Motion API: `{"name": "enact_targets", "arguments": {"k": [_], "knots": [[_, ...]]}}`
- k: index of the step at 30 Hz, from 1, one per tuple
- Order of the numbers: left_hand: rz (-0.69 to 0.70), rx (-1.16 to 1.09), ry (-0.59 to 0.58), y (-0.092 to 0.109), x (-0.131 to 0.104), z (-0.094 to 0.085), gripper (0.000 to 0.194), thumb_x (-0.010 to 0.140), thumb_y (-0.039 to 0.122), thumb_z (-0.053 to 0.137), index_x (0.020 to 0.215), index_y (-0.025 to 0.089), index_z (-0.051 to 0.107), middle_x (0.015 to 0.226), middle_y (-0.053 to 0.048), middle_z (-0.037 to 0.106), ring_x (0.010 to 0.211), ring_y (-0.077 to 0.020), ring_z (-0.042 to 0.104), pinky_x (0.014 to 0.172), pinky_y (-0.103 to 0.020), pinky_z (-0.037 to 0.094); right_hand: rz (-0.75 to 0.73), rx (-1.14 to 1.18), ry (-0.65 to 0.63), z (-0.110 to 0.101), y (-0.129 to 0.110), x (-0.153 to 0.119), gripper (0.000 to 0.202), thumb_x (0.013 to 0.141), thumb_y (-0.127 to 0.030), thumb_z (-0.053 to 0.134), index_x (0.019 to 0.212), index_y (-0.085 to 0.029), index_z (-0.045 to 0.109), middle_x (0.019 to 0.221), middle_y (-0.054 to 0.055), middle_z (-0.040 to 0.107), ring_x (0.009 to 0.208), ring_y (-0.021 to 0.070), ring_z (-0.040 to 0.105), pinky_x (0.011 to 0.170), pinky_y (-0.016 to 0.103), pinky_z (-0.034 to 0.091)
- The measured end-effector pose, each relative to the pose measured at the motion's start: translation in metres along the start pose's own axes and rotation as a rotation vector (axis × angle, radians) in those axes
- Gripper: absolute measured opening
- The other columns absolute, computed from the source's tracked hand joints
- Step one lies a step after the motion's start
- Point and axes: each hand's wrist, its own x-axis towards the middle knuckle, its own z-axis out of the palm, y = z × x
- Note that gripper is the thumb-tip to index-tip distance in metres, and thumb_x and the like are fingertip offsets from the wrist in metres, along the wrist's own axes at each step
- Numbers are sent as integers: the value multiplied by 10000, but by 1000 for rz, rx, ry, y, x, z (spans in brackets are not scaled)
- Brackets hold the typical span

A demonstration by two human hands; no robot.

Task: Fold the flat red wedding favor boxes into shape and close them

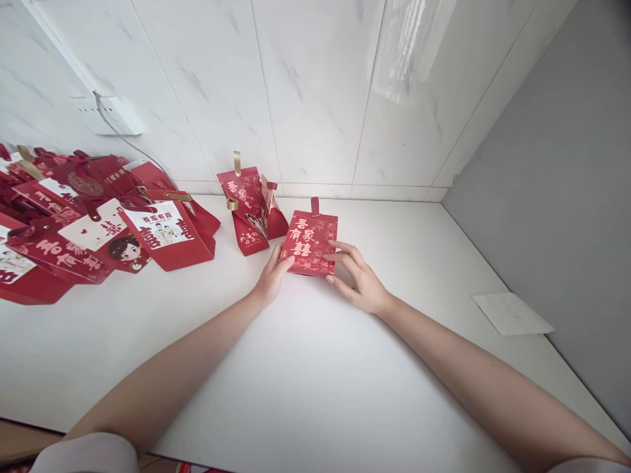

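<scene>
A red gift box (313,242) with pale Chinese lettering and a dark red ribbon loop on top stands tilted back on the white table. My left hand (271,276) holds its lower left edge, the thumb on the front and the other fingers mostly hidden behind. At the right edge is my right hand (359,279), its curved fingers resting on the front and side and its thumb near the lower right corner. Just behind to the left are a red box with a gold ribbon loop (240,187) and a partly folded box (252,230).
Several red gift boxes (167,230) with ribbon handles crowd the left side of the table (315,381). A white paper (513,314) lies near the right edge. Behind are a tiled wall (315,98) and a socket with a grey cable (116,117); a grey panel (557,197) borders the right.
</scene>
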Motion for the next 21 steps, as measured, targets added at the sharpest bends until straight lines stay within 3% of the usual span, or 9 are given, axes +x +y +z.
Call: {"name": "enact_targets", "arguments": {"k": [2, 4, 7, 10, 21], "knots": [[13, -1, -33, 4, 0, 1, 493, 877, 377, 588, 1329, 205, 494, 1360, -73, 589, 1274, -280, 532, 1089, -420, 419, 99, 21, 60, 3, 2, 0, 536, 951, -463, 536, 1434, -288, 382, 1608, 101, 236, 1462, 297, 313, 1149, 533, 379], [18, 20, -71, 6, -1, 1, 515, 851, 337, 604, 1337, 200, 502, 1350, -70, 600, 1274, -284, 531, 1092, -416, 418, 226, 59, 65, 5, 6, 0, 765, 915, -532, 574, 1531, -285, 195, 1645, 121, 137, 1474, 323, 292, 1150, 570, 358], [19, 72, -104, 5, -1, 0, 578, 813, 306, 623, 1365, 193, 494, 1370, -74, 588, 1290, -299, 518, 1100, -431, 413, 326, 151, -66, 5, 11, 3, 897, 906, -553, 578, 1566, -281, 36, 1577, 134, 348, 1396, 313, 438, 1129, 567, 387], [26, 136, -108, -1, -1, -2, 601, 826, 309, 611, 1401, 200, 473, 1422, -73, 550, 1337, -304, 480, 1127, -439, 388, 287, 188, -156, 2, 13, 6, 830, 914, -531, 571, 1561, -288, 112, 1434, 94, 554, 1283, 293, 566, 1081, 530, 454], [64, 221, -160, -5, -2, -5, 596, 895, 318, 554, 1462, 216, 399, 1463, -69, 510, 1367, -282, 453, 1160, -423, 355, 299, 181, -145, 0, 12, 7, 771, 904, -542, 580, 1526, -264, 218, 1395, 87, 591, 1247, 284, 593, 1062, 499, 477]]}}
